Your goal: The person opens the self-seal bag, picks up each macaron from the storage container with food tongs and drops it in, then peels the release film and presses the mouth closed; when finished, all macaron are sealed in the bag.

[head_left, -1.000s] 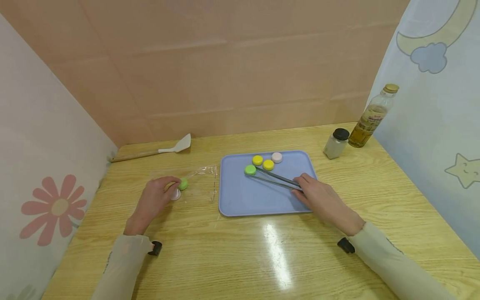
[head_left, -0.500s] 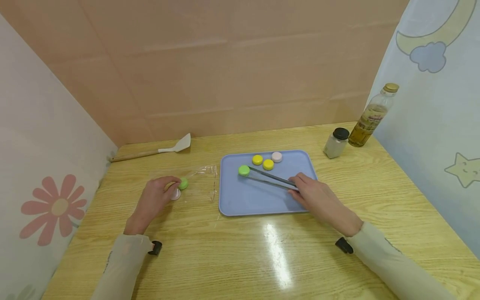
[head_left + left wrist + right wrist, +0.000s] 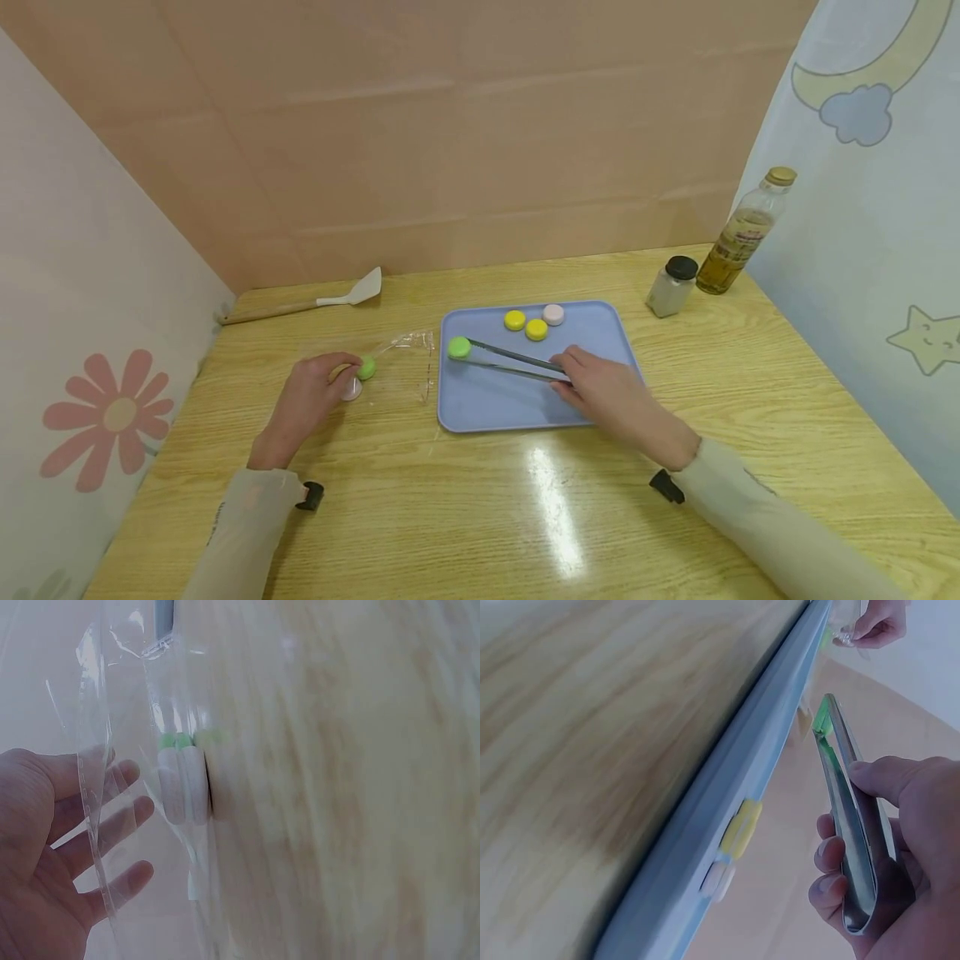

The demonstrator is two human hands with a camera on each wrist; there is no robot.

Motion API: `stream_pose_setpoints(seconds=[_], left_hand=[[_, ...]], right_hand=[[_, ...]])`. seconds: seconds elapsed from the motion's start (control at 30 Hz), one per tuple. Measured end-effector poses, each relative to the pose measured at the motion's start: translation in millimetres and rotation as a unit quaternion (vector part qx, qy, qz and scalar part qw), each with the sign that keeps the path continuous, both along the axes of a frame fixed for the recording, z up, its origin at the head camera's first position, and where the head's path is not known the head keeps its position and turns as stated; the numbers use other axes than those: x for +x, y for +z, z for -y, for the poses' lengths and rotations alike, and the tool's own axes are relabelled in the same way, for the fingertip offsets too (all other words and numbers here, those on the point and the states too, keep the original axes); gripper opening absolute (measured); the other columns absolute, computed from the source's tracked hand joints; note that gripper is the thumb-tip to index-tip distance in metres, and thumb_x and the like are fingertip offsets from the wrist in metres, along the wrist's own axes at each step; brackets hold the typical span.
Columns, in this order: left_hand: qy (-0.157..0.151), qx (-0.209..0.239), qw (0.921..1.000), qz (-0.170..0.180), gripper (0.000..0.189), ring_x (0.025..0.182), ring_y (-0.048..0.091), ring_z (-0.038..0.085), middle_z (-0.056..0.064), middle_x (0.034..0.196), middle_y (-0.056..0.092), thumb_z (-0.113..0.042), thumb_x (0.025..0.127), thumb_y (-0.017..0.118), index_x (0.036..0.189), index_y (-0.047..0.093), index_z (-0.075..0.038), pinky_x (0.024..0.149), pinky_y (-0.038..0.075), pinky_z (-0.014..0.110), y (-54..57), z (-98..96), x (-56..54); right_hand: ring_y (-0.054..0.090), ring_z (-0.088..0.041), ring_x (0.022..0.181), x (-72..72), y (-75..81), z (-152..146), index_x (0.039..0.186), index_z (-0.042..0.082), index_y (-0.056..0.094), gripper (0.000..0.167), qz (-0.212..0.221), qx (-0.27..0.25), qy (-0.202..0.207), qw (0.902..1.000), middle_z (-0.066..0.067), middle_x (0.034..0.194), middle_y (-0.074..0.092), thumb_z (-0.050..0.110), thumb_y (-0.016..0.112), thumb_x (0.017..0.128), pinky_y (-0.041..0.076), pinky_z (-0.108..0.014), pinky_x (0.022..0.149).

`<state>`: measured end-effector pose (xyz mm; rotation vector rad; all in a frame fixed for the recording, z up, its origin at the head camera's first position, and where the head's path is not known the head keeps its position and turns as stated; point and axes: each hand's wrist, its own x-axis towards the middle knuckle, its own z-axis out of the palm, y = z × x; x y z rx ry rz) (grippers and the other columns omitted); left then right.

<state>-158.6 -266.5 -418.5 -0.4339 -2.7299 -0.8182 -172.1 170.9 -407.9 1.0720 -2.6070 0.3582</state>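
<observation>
My left hand (image 3: 303, 404) pinches the edge of a clear plastic bag (image 3: 405, 371) lying left of the tray. Inside the bag are a green macaron (image 3: 367, 367) and a whitish one (image 3: 352, 389), both near my fingertips. Metal tongs (image 3: 855, 832) are gripped in my right hand (image 3: 615, 396), their tips closed around another green macaron (image 3: 459, 347) above the left part of the blue tray (image 3: 487, 412). Toward the tray's back edge sit two yellow macarons (image 3: 536, 330) and a pale pink one (image 3: 553, 314).
A spatula (image 3: 363, 287) with a wooden handle lies at the back left. At the back right stand a black-capped jar (image 3: 670, 292) and a bottle of amber liquid (image 3: 738, 242). Printed cloth walls enclose the wooden table (image 3: 450, 517).
My right hand has moved left, carrying the green macaron in the tongs from beside the yellow macarons toward the tray's left edge. The left hand and bag have stayed put.
</observation>
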Motion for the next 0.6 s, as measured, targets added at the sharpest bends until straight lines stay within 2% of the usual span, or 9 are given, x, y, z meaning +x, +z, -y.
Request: stream_pose_setpoints(seconds=[0.27, 0.43, 0.6], left_hand=[[0.003, -0.001, 1.0, -0.002, 0.014, 0.044, 0.024, 0.004, 0.015, 0.1, 0.074, -0.003, 0.097, 0.068, 0.108, 0.074, 0.001, 0.049, 0.036, 0.027, -0.8, -0.1, 0.0], [0.006, -0.002, 1.0, 0.001, 0.014, 0.045, 0.025, 0.005, 0.013, 0.097, 0.073, -0.005, 0.097, 0.068, 0.109, 0.075, 0.0, 0.047, 0.035, 0.027, -0.7, -0.4, -0.2], [0.004, -0.003, 1.0, -0.006, 0.014, 0.045, 0.026, 0.004, 0.012, 0.098, 0.074, -0.004, 0.097, 0.068, 0.108, 0.075, 0.0, 0.049, 0.036, 0.027, -1.8, -0.3, -0.4]], right_hand=[[0.057, -0.014, 0.075, 0.3, 2.5, 28, 0.114, 0.001, 0.064, 0.029, 0.003, 0.009, 0.026, 0.9996, -0.005, 0.099, 0.061, 0.02, 0.075, 0.095, 0.052, -0.031, 0.064], [0.057, -0.014, 0.076, -1.2, 1.4, 45, 0.113, 0.002, 0.065, 0.028, -0.013, 0.004, 0.055, 0.9984, -0.004, 0.098, 0.061, 0.018, 0.076, 0.094, 0.053, -0.031, 0.065], [0.055, -0.013, 0.073, -4.8, -3.2, 60, 0.11, 0.003, 0.066, 0.025, -0.03, 0.018, 0.067, 0.9971, -0.002, 0.093, 0.059, 0.02, 0.076, 0.094, 0.052, -0.029, 0.063]])
